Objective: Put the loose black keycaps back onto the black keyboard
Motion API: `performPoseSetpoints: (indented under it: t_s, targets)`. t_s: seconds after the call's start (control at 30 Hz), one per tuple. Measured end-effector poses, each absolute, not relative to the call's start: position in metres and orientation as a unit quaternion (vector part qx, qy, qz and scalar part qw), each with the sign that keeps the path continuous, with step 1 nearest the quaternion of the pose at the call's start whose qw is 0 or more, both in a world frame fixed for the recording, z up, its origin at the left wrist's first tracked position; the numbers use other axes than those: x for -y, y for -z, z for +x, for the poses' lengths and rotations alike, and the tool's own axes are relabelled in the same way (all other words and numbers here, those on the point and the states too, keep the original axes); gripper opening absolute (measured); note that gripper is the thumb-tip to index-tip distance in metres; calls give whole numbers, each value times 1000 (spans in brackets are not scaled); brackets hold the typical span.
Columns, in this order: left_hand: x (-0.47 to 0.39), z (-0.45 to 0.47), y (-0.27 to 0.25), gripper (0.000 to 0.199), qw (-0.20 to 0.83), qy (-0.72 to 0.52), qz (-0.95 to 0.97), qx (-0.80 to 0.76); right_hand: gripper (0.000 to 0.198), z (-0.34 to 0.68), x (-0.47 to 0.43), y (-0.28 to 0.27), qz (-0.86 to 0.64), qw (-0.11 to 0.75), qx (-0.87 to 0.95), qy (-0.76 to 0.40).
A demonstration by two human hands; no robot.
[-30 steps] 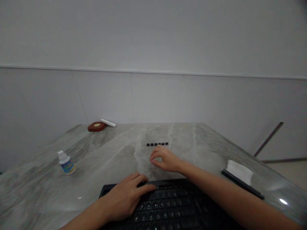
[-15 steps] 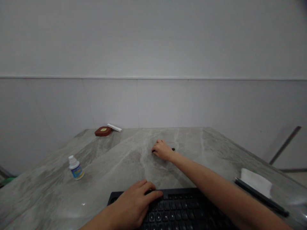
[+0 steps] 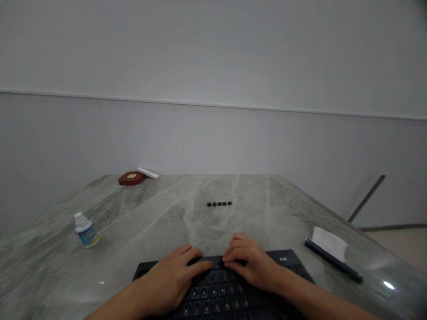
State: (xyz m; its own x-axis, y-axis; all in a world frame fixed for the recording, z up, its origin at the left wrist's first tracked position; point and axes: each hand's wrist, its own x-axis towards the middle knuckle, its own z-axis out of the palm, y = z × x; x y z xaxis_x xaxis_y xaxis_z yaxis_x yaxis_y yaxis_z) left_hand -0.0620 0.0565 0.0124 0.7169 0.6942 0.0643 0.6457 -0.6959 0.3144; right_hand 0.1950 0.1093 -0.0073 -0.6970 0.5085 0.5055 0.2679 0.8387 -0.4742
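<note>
A black keyboard [image 3: 213, 291] lies at the front of the table, its top edge turned away from me. My left hand [image 3: 173, 275] rests over its upper left part, fingers at the back edge and thumb stretched along the top row, steadying it. At the middle of that top row my right hand [image 3: 250, 262] pinches thumb and fingers together on a small dark keycap [image 3: 220, 262], which the fingertips partly hide. Beyond the keyboard, several small black keycaps [image 3: 219, 204] stand in a short, evenly spaced row on the tabletop.
A white bottle [image 3: 87, 231] with a blue label stands at left on the marbled table [image 3: 160, 218]. A red-brown box [image 3: 131, 178] and a white strip [image 3: 148, 173] lie at the back left. At right, a dark bar-shaped object [image 3: 333, 260] lies against a white cloth or tissue [image 3: 329, 243].
My right hand has come back from the keycap row to the keyboard's top row, uncovering the row. My left hand stays on the keyboard. The view has shifted slightly to the right.
</note>
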Motion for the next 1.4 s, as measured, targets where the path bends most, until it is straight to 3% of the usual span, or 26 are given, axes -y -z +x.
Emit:
performPoseSetpoints:
  t_s: [1.4]
  targets:
    - [-55, -60, -10, 63, 107, -85, 920, -368, 14, 190, -110, 15, -162, 332, 919, -139]
